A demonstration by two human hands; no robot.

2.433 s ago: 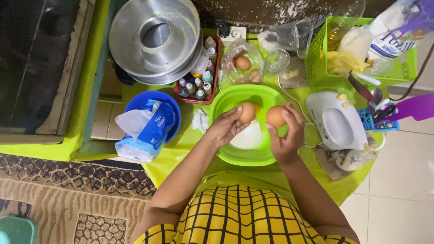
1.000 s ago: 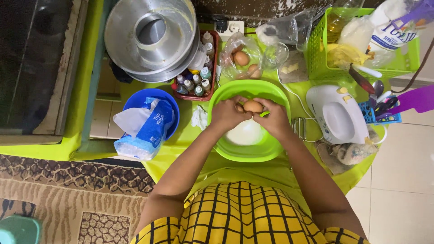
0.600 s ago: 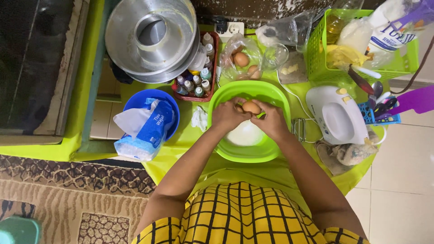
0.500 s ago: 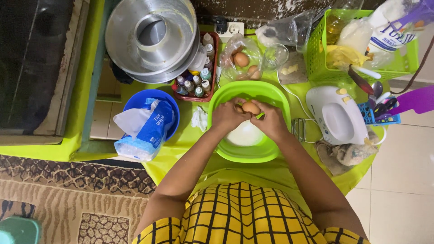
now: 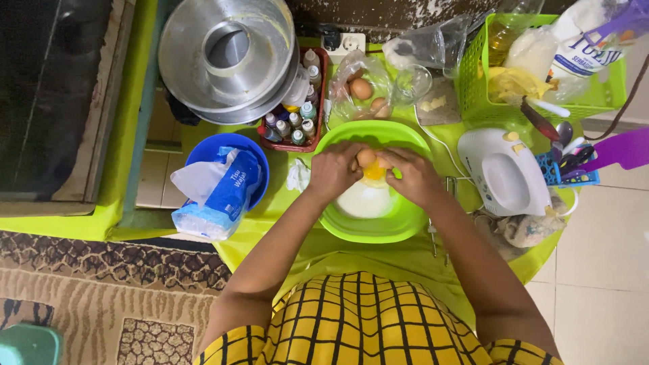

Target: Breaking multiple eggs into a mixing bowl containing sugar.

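Egg (image 5: 367, 159) between both hands (image 5: 375, 174)

Both forearms extend forward and converge, the left hand (image 5: 332, 170) and the right hand (image 5: 414, 176) held close together, knuckles up, fingers curled inward with fingertips nearly meeting between them.

Two hands, the left hand (image 5: 332, 170) and the right hand (image 5: 414, 174), meet over one green bowl (image 5: 368, 230), sharing one cracked egg (image 5: 367, 159). Two whole eggs (image 5: 361, 88) lie in one clear bag beyond the hands. One blue bowl (image 5: 203, 150) sits left of the left hand, one white hand mixer (image 5: 503, 172) right of the right hand, one green basket (image 5: 541, 101) beyond it
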